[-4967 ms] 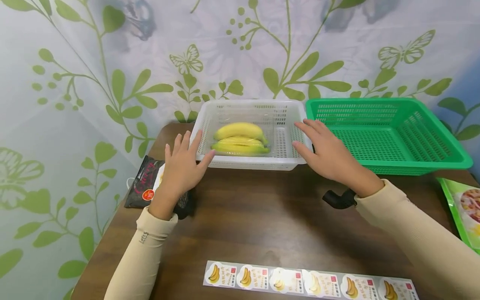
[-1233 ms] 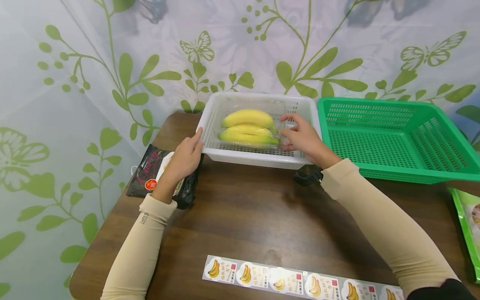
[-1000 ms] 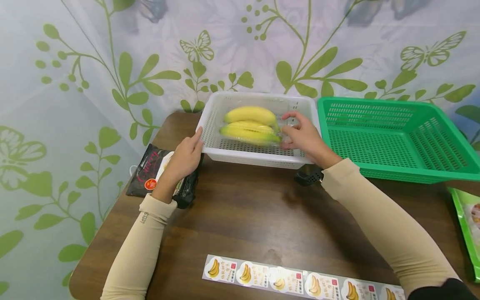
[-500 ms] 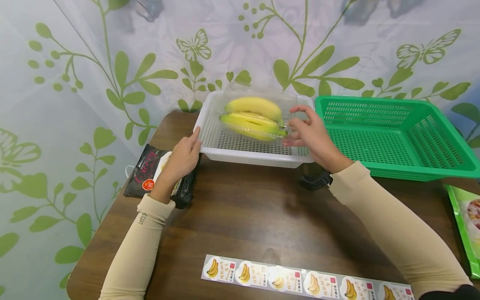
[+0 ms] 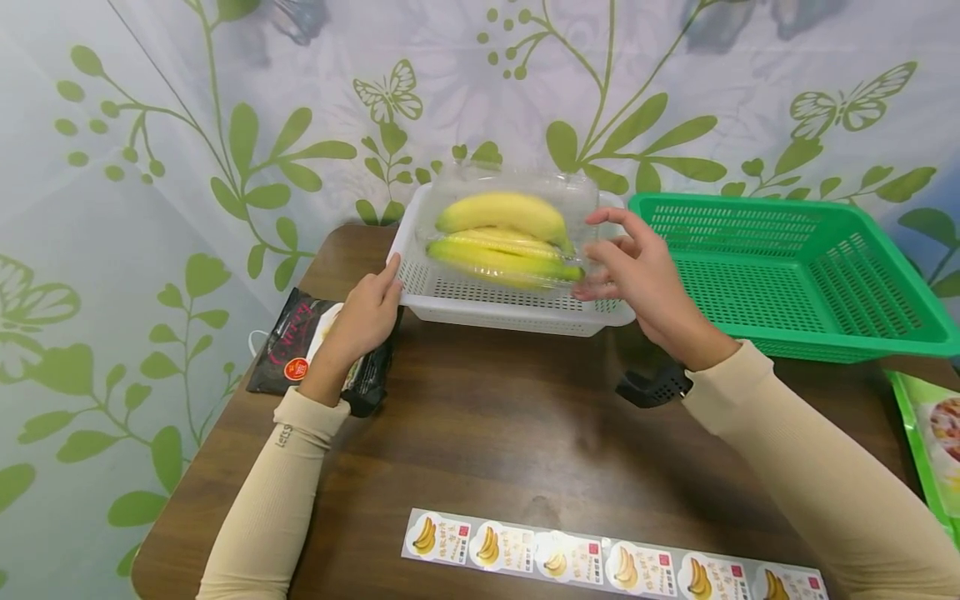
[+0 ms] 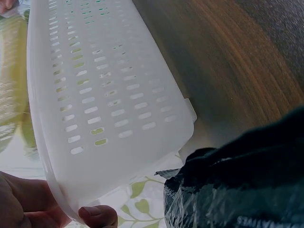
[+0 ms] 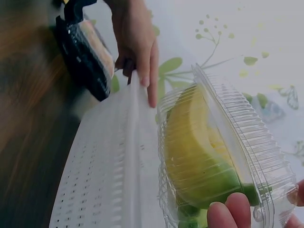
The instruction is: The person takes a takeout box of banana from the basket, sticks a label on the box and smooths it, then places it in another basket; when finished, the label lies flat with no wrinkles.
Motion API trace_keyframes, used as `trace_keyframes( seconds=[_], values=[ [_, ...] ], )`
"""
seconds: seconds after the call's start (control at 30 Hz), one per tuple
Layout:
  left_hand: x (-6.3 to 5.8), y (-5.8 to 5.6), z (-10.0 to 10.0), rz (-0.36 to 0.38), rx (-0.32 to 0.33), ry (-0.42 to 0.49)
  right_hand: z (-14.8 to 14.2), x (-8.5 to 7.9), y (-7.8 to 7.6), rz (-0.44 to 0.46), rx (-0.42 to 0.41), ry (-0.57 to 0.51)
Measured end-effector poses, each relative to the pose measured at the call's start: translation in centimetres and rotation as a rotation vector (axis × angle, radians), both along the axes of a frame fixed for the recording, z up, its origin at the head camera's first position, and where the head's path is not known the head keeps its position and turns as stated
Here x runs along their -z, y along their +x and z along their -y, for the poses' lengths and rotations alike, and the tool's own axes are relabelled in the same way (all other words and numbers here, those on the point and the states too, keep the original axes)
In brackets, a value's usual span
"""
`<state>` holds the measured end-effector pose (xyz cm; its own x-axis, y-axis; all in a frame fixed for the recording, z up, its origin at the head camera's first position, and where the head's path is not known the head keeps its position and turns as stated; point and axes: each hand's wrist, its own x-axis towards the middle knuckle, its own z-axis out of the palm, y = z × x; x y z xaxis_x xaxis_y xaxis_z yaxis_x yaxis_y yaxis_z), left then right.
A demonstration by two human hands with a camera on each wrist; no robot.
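Observation:
My right hand (image 5: 645, 271) grips the right end of a clear plastic clamshell box (image 5: 502, 181) with bananas (image 5: 504, 212) inside. The box is lifted in the white basket (image 5: 502, 313), its far part rising above the back rim. In the right wrist view, fingertips (image 7: 237, 209) press the ribbed box wall from below. My left hand (image 5: 366, 313) holds the left rim of the white basket. In the left wrist view, the thumb (image 6: 98, 216) lies outside that rim and the other fingers are on the inner side.
A green basket (image 5: 802, 342) stands right of the white one. At the left lies a black package (image 5: 281, 354), partly under my left forearm. A strip of banana labels (image 5: 607, 567) lies at the table's front. A green-edged bag (image 5: 930, 442) is at the right edge.
My hands came to the basket; the left took its rim, the right took the clamshell box. Since then the box has risen and tilted, moving slightly right with my right hand.

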<state>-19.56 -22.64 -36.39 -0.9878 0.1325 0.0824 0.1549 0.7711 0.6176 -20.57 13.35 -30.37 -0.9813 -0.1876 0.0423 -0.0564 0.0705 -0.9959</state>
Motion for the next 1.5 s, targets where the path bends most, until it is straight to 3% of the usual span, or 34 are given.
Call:
trace_keyframes(
  seconds=[0.4, 0.53, 0.83, 1.1, 1.5],
  values=[
    [0.1, 0.1, 0.5, 0.011, 0.009, -0.019, -1.0, -1.5, 3.6, -0.009, -0.051, -0.048],
    [0.0, -0.1, 0.5, 0.009, 0.035, 0.013, -1.5, -1.6, 5.0, -0.023, -0.055, -0.056],
    [0.4, 0.2, 0.4, 0.011, 0.026, -0.014, -2.8, -0.3, 8.7, -0.028, -0.067, -0.056],
    [0.5, -0.2, 0.4, 0.000, 0.012, 0.033, -4.4, -0.1, 11.3, -0.069, -0.077, 0.008],
    [0.8, -0.2, 0.3, 0.020, -0.003, 0.085, -6.1, 2.9, 14.3, -0.081, -0.056, -0.011]
  ],
)
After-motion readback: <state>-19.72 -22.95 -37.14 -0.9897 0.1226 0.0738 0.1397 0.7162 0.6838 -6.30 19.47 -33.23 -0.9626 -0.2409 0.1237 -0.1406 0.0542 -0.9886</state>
